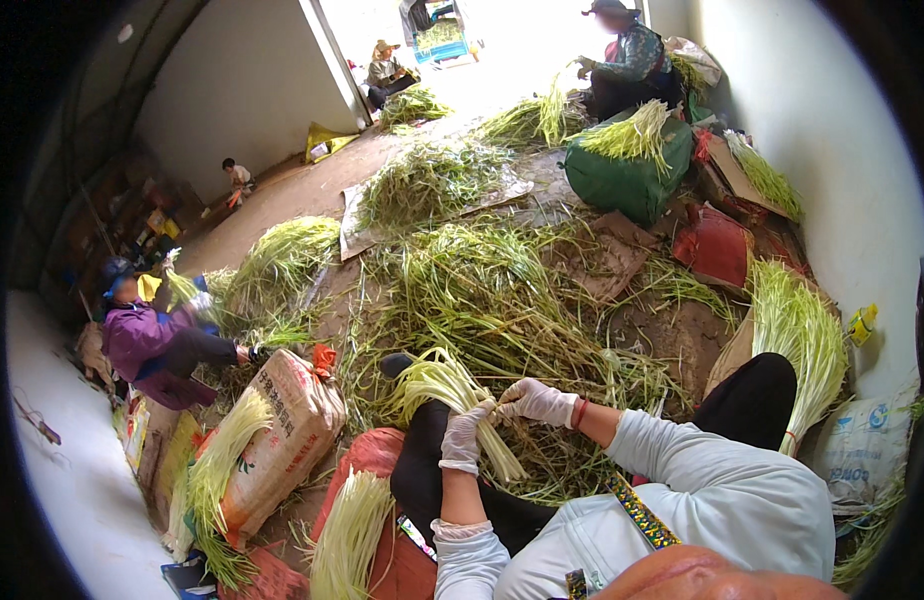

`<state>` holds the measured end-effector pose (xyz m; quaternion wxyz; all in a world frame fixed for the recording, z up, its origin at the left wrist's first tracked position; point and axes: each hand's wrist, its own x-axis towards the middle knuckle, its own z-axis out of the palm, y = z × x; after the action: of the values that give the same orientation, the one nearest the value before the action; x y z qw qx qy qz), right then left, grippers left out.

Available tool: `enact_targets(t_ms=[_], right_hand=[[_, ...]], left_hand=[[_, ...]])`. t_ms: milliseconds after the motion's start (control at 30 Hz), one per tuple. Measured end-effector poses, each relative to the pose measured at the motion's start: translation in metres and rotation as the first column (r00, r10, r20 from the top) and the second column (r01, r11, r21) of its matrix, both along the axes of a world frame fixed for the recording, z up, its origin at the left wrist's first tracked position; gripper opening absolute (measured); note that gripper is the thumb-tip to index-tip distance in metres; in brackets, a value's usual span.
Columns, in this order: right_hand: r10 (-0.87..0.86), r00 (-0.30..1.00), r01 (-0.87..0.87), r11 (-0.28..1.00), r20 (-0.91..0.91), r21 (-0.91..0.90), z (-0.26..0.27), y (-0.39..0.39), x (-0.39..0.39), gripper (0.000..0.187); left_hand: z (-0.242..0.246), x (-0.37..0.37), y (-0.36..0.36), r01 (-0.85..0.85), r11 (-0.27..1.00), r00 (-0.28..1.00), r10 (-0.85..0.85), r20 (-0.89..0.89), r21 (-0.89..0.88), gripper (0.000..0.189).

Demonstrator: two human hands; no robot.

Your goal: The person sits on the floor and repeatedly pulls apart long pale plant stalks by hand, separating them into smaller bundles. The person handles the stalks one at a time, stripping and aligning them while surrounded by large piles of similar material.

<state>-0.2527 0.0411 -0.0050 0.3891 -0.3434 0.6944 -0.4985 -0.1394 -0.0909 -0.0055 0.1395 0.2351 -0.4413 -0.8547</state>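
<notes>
My left hand (468,438), in a thin white glove, is closed around a bundle of pale green leafy stalks (441,382) in front of my lap. The cut white stem ends point down to the right, and the leafy ends droop to the left. My right hand (538,402), gloved too, touches the bundle beside my left hand with its fingers pinched together; what lies between those fingers is too small to tell. Under and beyond my hands spreads a large heap of loose green stalks (477,285). Another pale bundle (353,525) rests on a red sack (413,559) beside me.
A printed woven sack (297,435) carries stalks at the left. Tall bundles (796,352) lean at the right, near a white sack (856,442). A green sack (627,169) holds more stalks. Several other people sit around the room, one in purple (150,337) at the left.
</notes>
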Motion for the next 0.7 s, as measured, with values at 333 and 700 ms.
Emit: enact_targets(t_ms=[333,700], right_hand=[[-0.058,0.966,0.115,0.968,0.250,-0.221,0.008,-0.002,0.008,0.021],[-0.052,0.945,0.159,0.936,0.323,-0.314,0.016,0.006,0.013,0.018]], left_hand=[[-0.016,-0.005,-0.001,-0.057,0.992,0.997,0.062,-0.036,0.109,0.022],[0.000,0.001,0.007,-0.061,0.983,0.990,0.081,-0.113,0.172,0.038]])
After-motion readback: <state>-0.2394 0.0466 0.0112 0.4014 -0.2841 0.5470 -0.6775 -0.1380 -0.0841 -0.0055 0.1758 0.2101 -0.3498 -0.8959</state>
